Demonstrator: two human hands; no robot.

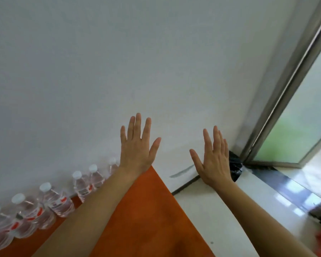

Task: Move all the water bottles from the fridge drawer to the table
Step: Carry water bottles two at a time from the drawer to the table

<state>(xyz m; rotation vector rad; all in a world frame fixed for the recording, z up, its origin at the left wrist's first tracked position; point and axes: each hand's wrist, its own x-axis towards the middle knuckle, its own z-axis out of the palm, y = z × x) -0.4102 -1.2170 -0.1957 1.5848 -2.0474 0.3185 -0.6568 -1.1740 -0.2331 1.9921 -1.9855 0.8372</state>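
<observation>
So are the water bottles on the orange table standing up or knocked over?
Standing up. The water bottles stand in a row along the wall on the orange table, white caps on top. Both hands are empty.

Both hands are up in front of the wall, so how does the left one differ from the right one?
The left hand reaches higher in the picture than the right hand. The left hand rises over the orange table, close to the row of water bottles; the right hand sits nearer the window. The left forearm hides part of the bottle row; the right hides none. Both are open, fingers spread, holding nothing.
</observation>
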